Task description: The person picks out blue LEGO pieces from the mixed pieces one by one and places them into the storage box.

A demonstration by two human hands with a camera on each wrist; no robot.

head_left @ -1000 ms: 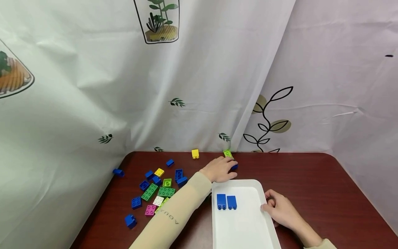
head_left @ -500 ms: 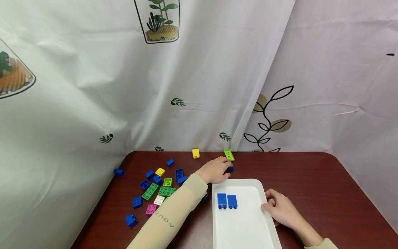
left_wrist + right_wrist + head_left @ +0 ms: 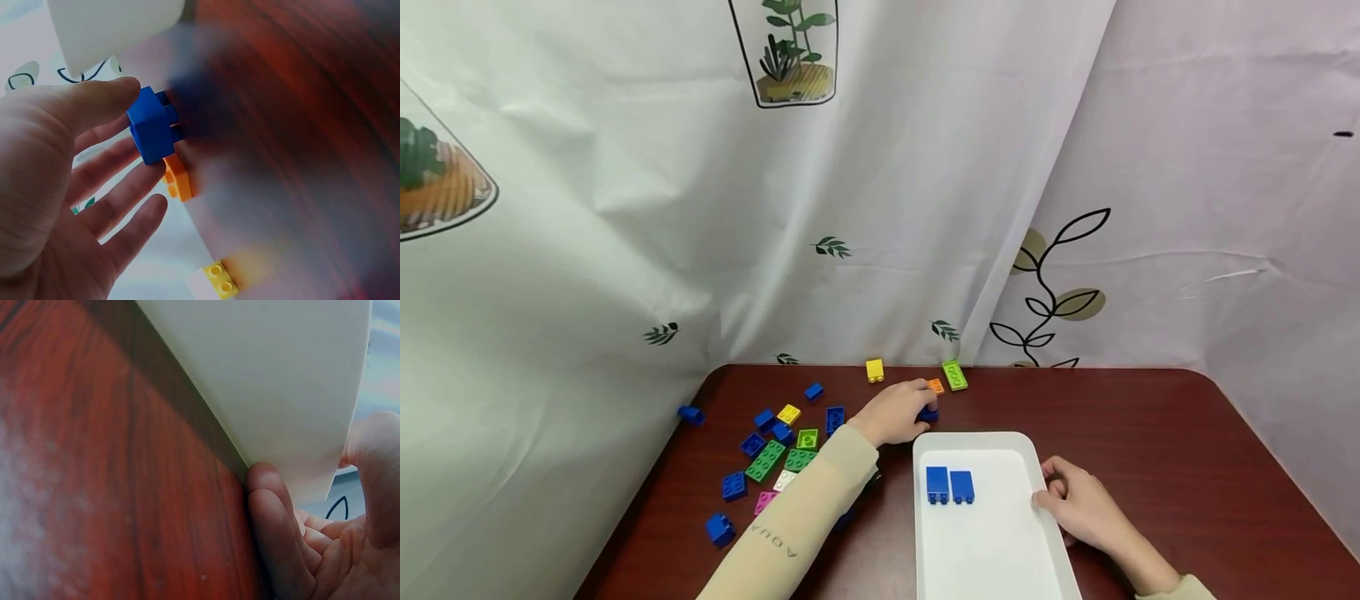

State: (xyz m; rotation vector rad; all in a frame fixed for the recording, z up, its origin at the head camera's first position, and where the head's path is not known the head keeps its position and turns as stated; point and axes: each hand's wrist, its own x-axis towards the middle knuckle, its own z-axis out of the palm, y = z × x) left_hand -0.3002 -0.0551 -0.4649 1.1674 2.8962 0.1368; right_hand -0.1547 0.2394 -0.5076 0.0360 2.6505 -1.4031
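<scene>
Between thumb and fingers my left hand (image 3: 891, 414) pinches a blue toy building brick (image 3: 150, 128), its studs facing the table in the left wrist view. In the head view that hand is just beyond the far left corner of a white tray (image 3: 985, 550) and partly covers the brick. Two blue bricks, a larger one (image 3: 937, 483) and a smaller one (image 3: 962, 485), lie side by side in the tray. My right hand (image 3: 1081, 510) grips the tray's right side, thumb on the rim and fingers against the outer wall (image 3: 269, 394) and underside.
An orange brick (image 3: 936, 387) and a lime brick (image 3: 955, 375) lie behind my left hand. A yellow brick (image 3: 875, 371) sits at the table's back edge. Several mixed bricks, including a green one (image 3: 765, 461), spread over the left side, partly under my left sleeve. A curtain hangs behind.
My left hand has moved left with the blue brick, away from the lime brick, uncovering the orange one. My right hand stays on the tray.
</scene>
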